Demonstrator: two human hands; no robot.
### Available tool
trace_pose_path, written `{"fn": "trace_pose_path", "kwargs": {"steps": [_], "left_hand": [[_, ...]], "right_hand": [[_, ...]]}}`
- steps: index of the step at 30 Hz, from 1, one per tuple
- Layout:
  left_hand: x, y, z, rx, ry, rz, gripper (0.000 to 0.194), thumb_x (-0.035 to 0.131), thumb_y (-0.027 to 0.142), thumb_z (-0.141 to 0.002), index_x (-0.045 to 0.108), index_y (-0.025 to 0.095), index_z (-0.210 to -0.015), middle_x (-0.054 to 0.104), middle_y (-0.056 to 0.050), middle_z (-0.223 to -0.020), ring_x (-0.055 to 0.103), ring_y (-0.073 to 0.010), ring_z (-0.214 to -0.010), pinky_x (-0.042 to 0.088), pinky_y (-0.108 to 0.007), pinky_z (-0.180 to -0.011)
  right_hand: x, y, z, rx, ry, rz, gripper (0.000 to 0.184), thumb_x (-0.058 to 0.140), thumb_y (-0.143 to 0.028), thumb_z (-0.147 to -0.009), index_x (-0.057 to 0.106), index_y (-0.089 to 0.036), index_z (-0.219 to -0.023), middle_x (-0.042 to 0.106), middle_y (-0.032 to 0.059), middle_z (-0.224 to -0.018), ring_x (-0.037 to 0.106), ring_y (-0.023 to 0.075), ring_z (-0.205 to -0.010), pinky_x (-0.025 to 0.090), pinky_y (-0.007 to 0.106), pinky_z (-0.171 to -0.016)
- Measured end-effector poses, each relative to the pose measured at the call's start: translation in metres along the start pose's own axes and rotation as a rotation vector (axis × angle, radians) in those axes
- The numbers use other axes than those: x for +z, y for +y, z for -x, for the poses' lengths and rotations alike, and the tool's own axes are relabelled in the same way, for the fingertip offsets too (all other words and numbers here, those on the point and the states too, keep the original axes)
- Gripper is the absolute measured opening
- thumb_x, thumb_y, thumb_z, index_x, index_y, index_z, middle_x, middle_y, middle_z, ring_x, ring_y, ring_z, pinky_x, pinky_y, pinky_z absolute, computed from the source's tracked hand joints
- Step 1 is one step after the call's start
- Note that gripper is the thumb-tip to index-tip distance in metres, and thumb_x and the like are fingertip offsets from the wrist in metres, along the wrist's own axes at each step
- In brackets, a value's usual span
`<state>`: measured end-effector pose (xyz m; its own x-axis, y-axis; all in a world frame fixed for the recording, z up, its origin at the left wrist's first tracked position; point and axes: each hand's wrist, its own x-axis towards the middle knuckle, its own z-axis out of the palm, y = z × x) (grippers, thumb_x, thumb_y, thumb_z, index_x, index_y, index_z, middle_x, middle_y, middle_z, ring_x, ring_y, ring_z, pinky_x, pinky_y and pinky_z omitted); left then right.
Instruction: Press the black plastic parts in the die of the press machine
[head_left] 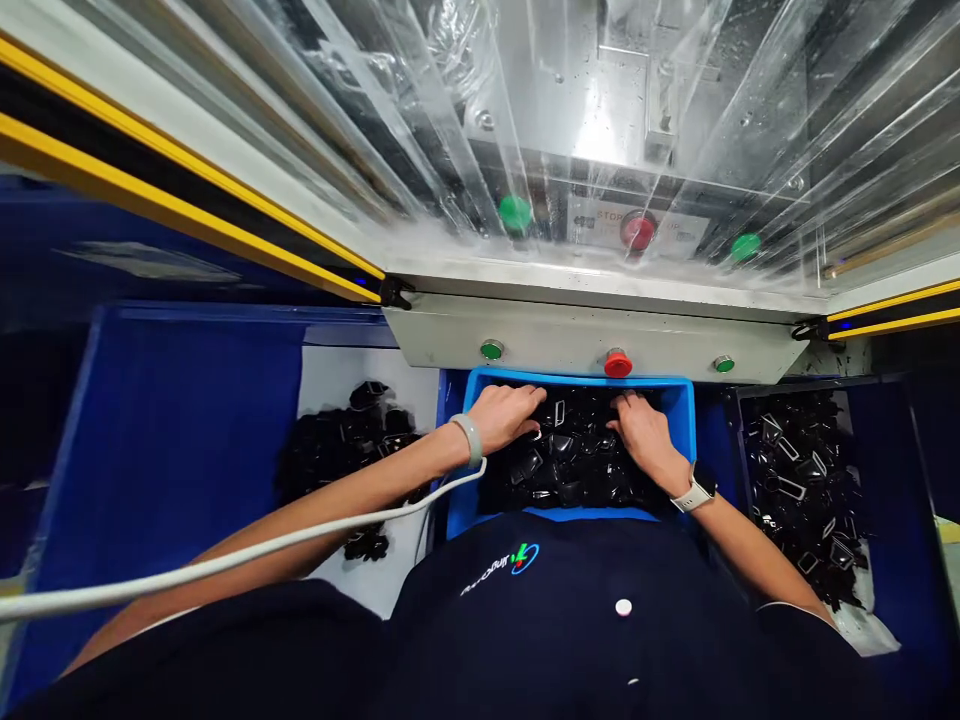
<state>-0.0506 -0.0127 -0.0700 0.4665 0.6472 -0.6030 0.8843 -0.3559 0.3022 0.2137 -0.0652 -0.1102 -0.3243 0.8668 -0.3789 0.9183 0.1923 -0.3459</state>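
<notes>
Machine front with a pale button panel [555, 335] along the far side, dark blue containers [195, 400] flanking; between them a bright blue bin [685, 425] holds glossy black parts [562, 465], loosely heaped. Left hand [508, 415] and right hand [643, 435] both in at the far end, fingers bent and partly spread; whether either grips a part, cannot tell. Handling looks unfinished, with left pile [337, 440] and right pile [806, 490] alongside; amount done unreadable.
</notes>
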Motion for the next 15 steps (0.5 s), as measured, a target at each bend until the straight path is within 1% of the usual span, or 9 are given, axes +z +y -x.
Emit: {"fn": "trace_pose_path", "kwargs": {"steps": [2, 4, 6, 8, 10, 12, 14, 15], "left_hand": [[0.002, 0.001, 0.002, 0.013, 0.019, 0.017, 0.028, 0.064, 0.026, -0.094, 0.066, 0.020, -0.121, 0.073, -0.016, -0.126, 0.073, -0.0312, -0.098, 0.049, -0.035, -0.078], [0.002, -0.001, 0.007, 0.033, 0.049, 0.090, 0.033, 0.063, 0.029, -0.094, 0.065, 0.021, -0.126, 0.074, -0.014, -0.124, 0.073, -0.0301, -0.098, 0.050, -0.035, -0.078], [-0.001, -0.002, 0.014, 0.064, 0.100, 0.228, 0.039, 0.063, 0.032, -0.092, 0.065, 0.021, -0.130, 0.075, -0.012, -0.118, 0.072, -0.0285, -0.095, 0.052, -0.036, -0.080], [-0.005, -0.001, 0.021, 0.121, 0.176, 0.416, 0.043, 0.066, 0.036, -0.090, 0.066, 0.020, -0.129, 0.075, -0.010, -0.113, 0.071, -0.0256, -0.090, 0.055, -0.037, -0.083], [-0.012, 0.003, 0.027, 0.189, 0.271, 0.608, 0.040, 0.070, 0.037, -0.088, 0.068, 0.020, -0.124, 0.074, -0.009, -0.113, 0.070, -0.0228, -0.092, 0.058, -0.036, -0.087], [-0.019, 0.010, 0.030, 0.238, 0.346, 0.751, 0.035, 0.073, 0.037, -0.088, 0.070, 0.021, -0.119, 0.070, -0.008, -0.112, 0.068, -0.0209, -0.097, 0.060, -0.033, -0.088], [-0.027, 0.017, 0.032, 0.273, 0.390, 0.832, 0.032, 0.076, 0.035, -0.087, 0.072, 0.022, -0.116, 0.066, -0.006, -0.109, 0.067, -0.0187, -0.098, 0.062, -0.029, -0.083], [-0.030, 0.021, 0.032, 0.295, 0.400, 0.855, 0.032, 0.078, 0.035, -0.087, 0.073, 0.022, -0.116, 0.063, -0.006, -0.108, 0.066, -0.0172, -0.096, 0.062, -0.027, -0.080]], "right_hand": [[-0.001, 0.002, 0.000, -0.016, -0.003, -0.018, 0.019, 0.063, -0.017, -0.101, 0.063, -0.020, -0.120, 0.067, 0.0165, -0.127, 0.066, 0.0291, -0.111, 0.057, 0.036, -0.081], [-0.003, 0.006, 0.002, -0.032, -0.002, -0.044, 0.016, 0.061, -0.018, -0.103, 0.064, -0.022, -0.118, 0.068, 0.0144, -0.125, 0.066, 0.0273, -0.110, 0.057, 0.035, -0.081], [-0.006, 0.010, 0.006, -0.045, 0.000, -0.072, 0.012, 0.058, -0.021, -0.105, 0.064, -0.022, -0.114, 0.070, 0.0117, -0.119, 0.067, 0.0250, -0.105, 0.056, 0.034, -0.080], [-0.014, 0.013, 0.011, -0.043, 0.041, -0.159, 0.009, 0.056, -0.022, -0.106, 0.065, -0.022, -0.108, 0.072, 0.0089, -0.110, 0.069, 0.0230, -0.098, 0.055, 0.033, -0.080], [-0.026, 0.012, 0.019, -0.020, 0.156, -0.339, 0.008, 0.058, -0.024, -0.105, 0.066, -0.022, -0.103, 0.073, 0.0070, -0.104, 0.069, 0.0217, -0.094, 0.055, 0.034, -0.083], [-0.044, 0.005, 0.028, 0.026, 0.307, -0.578, 0.009, 0.063, -0.030, -0.103, 0.067, -0.022, -0.103, 0.075, 0.0058, -0.102, 0.070, 0.0204, -0.091, 0.056, 0.034, -0.085], [-0.062, -0.007, 0.035, 0.081, 0.414, -0.785, 0.017, 0.069, -0.038, -0.100, 0.068, -0.023, -0.107, 0.075, 0.0048, -0.100, 0.071, 0.0192, -0.090, 0.058, 0.033, -0.084], [-0.070, -0.014, 0.037, 0.101, 0.433, -0.870, 0.022, 0.072, -0.042, -0.097, 0.069, -0.023, -0.108, 0.076, 0.0043, -0.099, 0.072, 0.0185, -0.088, 0.058, 0.032, -0.083]]}}
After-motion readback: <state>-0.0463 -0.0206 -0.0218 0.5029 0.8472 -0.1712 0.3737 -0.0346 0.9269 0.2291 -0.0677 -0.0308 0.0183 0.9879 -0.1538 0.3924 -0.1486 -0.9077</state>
